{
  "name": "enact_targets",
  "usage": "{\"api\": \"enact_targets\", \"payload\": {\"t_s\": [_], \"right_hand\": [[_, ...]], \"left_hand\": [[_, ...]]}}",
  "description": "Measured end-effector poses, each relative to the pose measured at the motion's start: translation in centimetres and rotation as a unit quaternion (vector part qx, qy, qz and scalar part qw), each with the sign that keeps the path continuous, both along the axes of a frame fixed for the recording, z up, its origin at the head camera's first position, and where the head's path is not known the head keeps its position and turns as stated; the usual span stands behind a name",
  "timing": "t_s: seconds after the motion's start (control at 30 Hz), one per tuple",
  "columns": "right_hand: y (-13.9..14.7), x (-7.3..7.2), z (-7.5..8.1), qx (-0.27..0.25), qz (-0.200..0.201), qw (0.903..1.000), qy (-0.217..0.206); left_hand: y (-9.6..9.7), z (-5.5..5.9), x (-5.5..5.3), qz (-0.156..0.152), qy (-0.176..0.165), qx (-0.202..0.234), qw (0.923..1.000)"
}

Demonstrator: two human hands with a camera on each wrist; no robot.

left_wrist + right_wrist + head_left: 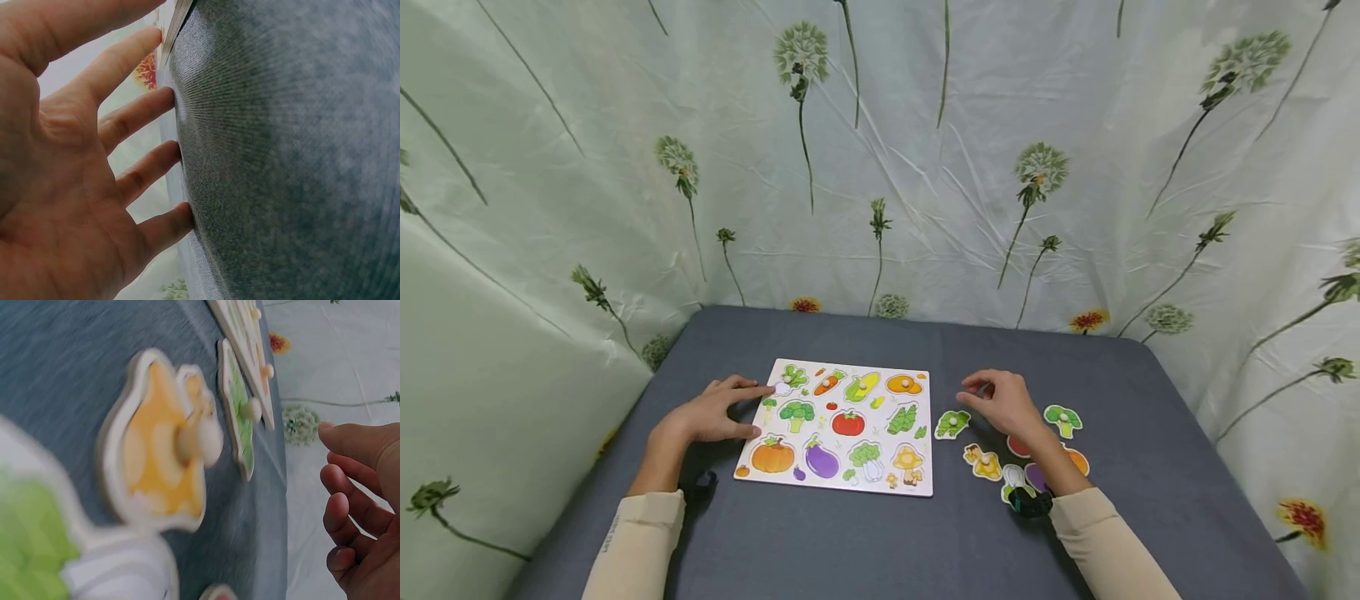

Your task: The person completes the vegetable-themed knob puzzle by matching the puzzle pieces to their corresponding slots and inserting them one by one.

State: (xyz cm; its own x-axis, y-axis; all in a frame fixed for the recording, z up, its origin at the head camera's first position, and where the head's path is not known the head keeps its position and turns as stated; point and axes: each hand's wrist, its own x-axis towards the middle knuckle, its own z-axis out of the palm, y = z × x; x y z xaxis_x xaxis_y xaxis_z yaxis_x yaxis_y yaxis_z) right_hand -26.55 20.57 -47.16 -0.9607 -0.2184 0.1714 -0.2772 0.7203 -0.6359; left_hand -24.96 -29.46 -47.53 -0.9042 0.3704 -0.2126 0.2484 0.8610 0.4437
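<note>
My left hand (707, 412) lies at the left edge of a vegetable peg puzzle board (880, 487), index finger and thumb touching its rim. Seen from the left wrist, that hand (75, 169) has its fingers spread, several tips on the cloth. My right hand (1006, 402) hovers right of the board with fingers loosely bent and nothing in them. Just below it lies a green pea-pod piece (949, 426). In the right wrist view, the knobbed mushroom piece (159, 450) and the green piece (239, 412) lie left of this hand (369, 506).
Near the right forearm lie a broccoli piece (1063, 419), a bok choy piece (1013, 477), a purple piece (1037, 477), a red piece (1017, 447) and an orange piece (1078, 461). Grey cloth (850, 550) covers the table; a flower-print curtain (925, 208) hangs behind.
</note>
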Motion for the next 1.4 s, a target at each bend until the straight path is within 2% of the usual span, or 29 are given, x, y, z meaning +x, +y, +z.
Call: {"api": "enact_targets", "payload": {"t_s": [0.23, 0.6, 0.83, 1.4], "right_hand": [[2.1, 0.7, -0.4, -0.002, -0.026, 0.9994, 0.021], [6.3, 2.9, -0.1, 0.002, -0.072, 0.9972, 0.022], [8.9, 4.0, -0.1, 0.017, -0.089, 0.9951, 0.039], [12.6, 5.3, -1.1, 0.042, -0.112, 0.9927, 0.018]], "left_hand": [[0.0, 0.0, 0.1, -0.001, 0.002, -0.001, 1.0000], [0.1, -0.1, 0.0, -0.006, 0.003, -0.001, 1.0000], [0.0, -0.3, -0.1, 0.000, 0.001, 0.000, 1.0000], [0.1, 0.0, 0.1, 0.000, 0.003, 0.002, 1.0000]]}}
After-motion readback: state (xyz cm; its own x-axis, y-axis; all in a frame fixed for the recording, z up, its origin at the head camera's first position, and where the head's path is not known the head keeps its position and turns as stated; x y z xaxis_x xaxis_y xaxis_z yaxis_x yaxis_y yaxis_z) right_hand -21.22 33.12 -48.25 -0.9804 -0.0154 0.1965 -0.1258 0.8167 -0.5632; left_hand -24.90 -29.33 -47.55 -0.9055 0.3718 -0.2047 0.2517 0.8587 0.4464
